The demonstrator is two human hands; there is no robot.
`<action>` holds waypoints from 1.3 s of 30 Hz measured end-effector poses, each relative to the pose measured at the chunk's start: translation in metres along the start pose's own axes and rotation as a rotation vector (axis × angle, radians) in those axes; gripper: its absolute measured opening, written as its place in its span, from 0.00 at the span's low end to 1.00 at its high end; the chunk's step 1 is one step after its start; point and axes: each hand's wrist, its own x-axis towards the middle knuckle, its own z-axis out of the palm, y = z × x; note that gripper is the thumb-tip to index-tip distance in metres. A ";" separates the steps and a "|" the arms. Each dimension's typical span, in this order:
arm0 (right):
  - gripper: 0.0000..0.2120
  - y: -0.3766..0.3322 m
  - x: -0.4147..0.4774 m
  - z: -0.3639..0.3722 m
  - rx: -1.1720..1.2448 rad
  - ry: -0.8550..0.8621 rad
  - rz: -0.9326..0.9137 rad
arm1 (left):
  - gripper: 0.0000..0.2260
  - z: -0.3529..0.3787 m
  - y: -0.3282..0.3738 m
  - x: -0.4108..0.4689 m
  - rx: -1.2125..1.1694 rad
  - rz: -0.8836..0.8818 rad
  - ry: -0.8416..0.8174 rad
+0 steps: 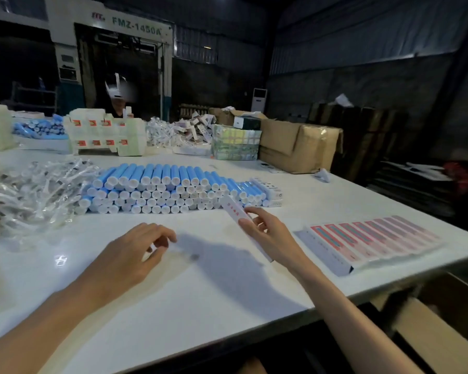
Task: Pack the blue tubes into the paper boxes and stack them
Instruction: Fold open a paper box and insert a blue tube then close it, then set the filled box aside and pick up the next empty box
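Right hand (266,234), nearer the blue tubes (157,182), pinches paper box (231,210), long axis pointing at them; left hand (135,252) curled, hold indeterminate

Your right hand (268,233) covers the middle of the paper box (234,211) it holds, and the red print on the box is too small to read. Your left hand (135,252) is blurred at the fingertips, so you cannot tell whether they pinch anything. Of the lower blue tubes (160,179) only the white caps show; their bodies lie hidden behind the front row. The heap of clear plastic packets (30,190) runs off the left edge. The cardboard carton (438,338) below the table (173,292) is cut off by the bottom and right edges.
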 end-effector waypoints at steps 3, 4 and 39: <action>0.17 0.028 0.009 -0.051 -0.130 0.142 0.037 | 0.14 0.002 0.008 0.004 0.047 0.063 -0.076; 0.18 0.039 0.013 -0.070 -0.179 0.184 0.047 | 0.13 0.004 0.011 0.007 0.062 0.086 -0.114; 0.22 0.257 0.011 -0.307 -1.030 0.246 0.647 | 0.07 0.101 0.092 0.081 0.017 0.173 -0.358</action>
